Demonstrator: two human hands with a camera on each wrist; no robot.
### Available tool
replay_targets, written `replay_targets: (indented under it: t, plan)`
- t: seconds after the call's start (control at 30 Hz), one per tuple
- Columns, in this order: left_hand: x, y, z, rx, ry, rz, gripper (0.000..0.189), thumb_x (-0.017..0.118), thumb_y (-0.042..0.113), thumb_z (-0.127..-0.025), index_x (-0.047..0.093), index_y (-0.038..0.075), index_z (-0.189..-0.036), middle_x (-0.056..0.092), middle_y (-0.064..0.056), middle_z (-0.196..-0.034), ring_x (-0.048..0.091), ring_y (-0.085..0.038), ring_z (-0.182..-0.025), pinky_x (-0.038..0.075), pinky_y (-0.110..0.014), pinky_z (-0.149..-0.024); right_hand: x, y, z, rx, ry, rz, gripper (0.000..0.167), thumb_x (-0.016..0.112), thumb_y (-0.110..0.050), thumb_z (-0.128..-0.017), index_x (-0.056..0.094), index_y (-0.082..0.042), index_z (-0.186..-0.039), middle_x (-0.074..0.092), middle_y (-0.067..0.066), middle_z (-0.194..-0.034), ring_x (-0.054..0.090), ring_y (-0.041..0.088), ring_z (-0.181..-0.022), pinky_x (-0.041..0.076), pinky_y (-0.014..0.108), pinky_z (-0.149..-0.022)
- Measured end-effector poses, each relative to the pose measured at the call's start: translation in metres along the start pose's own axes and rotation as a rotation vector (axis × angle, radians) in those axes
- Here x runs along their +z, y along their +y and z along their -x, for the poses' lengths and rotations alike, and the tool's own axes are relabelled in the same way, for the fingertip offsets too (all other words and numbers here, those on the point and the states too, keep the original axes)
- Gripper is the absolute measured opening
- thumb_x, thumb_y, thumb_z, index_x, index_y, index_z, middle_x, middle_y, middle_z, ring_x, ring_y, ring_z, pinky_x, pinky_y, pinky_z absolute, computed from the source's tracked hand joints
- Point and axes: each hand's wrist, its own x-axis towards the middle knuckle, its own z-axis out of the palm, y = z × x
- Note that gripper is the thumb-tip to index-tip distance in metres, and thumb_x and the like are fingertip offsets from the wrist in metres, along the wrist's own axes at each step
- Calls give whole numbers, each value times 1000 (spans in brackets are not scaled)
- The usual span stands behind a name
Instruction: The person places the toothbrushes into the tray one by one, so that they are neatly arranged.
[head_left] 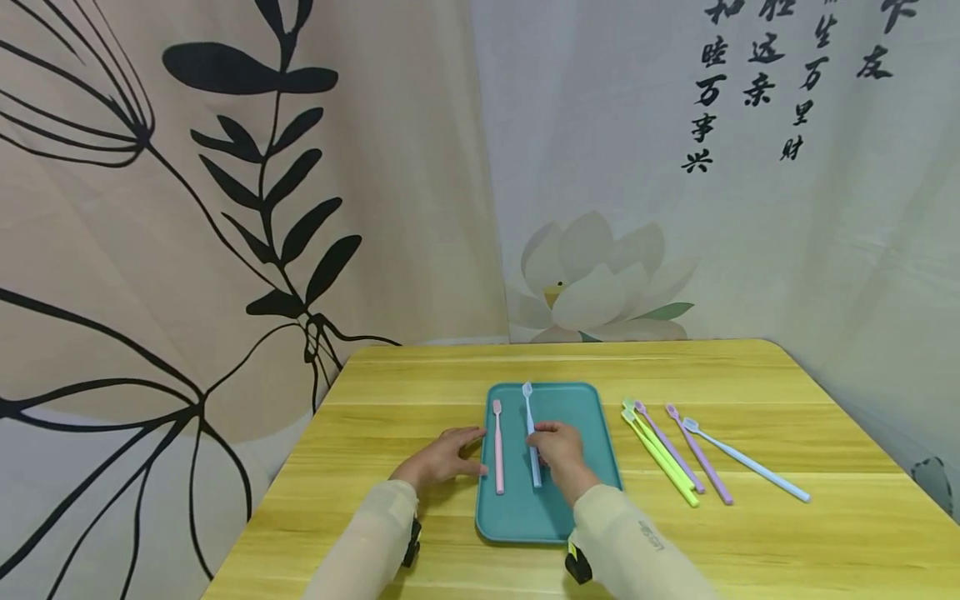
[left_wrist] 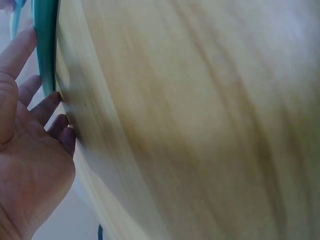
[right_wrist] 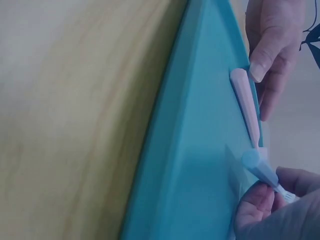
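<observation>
A teal tray (head_left: 555, 521) lies on the table with a pink toothbrush (head_left: 498, 450) along its left side. My right hand (head_left: 561, 450) pinches a light blue toothbrush (head_left: 535, 467) between thumb and fingers, over the tray and just right of the pink one. In the right wrist view the blue handle end (right_wrist: 257, 162) points out of the grip. My left hand (head_left: 446, 458) rests at the tray's left edge, fingers extended, thumb close to the pink toothbrush's handle. The left wrist view shows its fingertips (left_wrist: 30, 37) at the tray's rim.
Right of the tray lie several toothbrushes: green ones (head_left: 660, 458), purple ones (head_left: 701, 458) and another light blue one (head_left: 757, 469) slanting right. All are on the wooden table (head_left: 375, 392). A printed curtain (head_left: 420, 208) hangs behind the table's far edge.
</observation>
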Motion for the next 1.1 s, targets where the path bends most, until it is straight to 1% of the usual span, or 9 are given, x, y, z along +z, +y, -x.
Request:
replay_targets:
  t: [0.23, 0.4, 0.5, 0.63, 0.77, 0.93, 1.1]
  plan:
    - [0, 1, 0, 1, 2, -3, 74, 76, 33, -89, 42, 14, -152, 35, -15, -156, 25, -39, -144, 25, -59, -114, 4, 0, -1, 8, 6, 33, 27, 70, 2, -81, 71, 4, -108, 66, 16, -99, 59, 23, -76, 51, 31, -62]
    - [-1, 1, 0, 13, 1, -11, 75, 76, 32, -89, 42, 12, -152, 36, -16, -155, 26, -39, -144, 26, -59, -114, 6, -3, 1, 1, 14, 67, 27, 69, 2, -81, 71, 3, -108, 65, 18, -103, 60, 28, -83, 54, 37, -71]
    - [-1, 1, 0, 18, -5, -18, 75, 76, 32, -89, 41, 11, -152, 35, -16, -156, 26, -39, -144, 26, -58, -114, 9, -4, 3, -14, 22, 100, 26, 70, 3, -81, 71, 4, -107, 66, 18, -102, 61, 28, -84, 56, 40, -74]
    - [-1, 0, -1, 26, -8, -22, 75, 76, 32, -89, 42, 11, -152, 35, -16, -155, 26, -39, -144, 26, -59, -114, 13, -3, 5, -42, 30, 152, 24, 70, 1, -81, 71, 4, -105, 67, 17, -98, 62, 27, -81, 56, 39, -71]
    - [-1, -1, -1, 28, -7, -19, 75, 76, 32, -89, 42, 11, -152, 36, -16, -155, 26, -39, -144, 25, -59, -114, 15, -4, 7, -67, 35, 202, 23, 70, -1, -82, 71, 3, -105, 67, 16, -97, 62, 27, -81, 56, 39, -71]
    - [-1, -1, -2, 35, -6, -23, 74, 76, 32, -89, 42, 11, -151, 36, -16, -155, 26, -39, -144, 25, -59, -114, 18, -4, 6, -80, 43, 270, 20, 72, 1, -79, 72, 2, -99, 67, 14, -92, 62, 25, -78, 56, 38, -70]
    - [-1, -1, -2, 39, -5, -28, 74, 76, 31, -89, 43, 10, -151, 36, -17, -155, 26, -40, -144, 25, -59, -114, 18, -6, 7, -97, 16, 342, 17, 75, 2, -75, 74, 2, -92, 67, 11, -85, 62, 23, -73, 56, 36, -67]
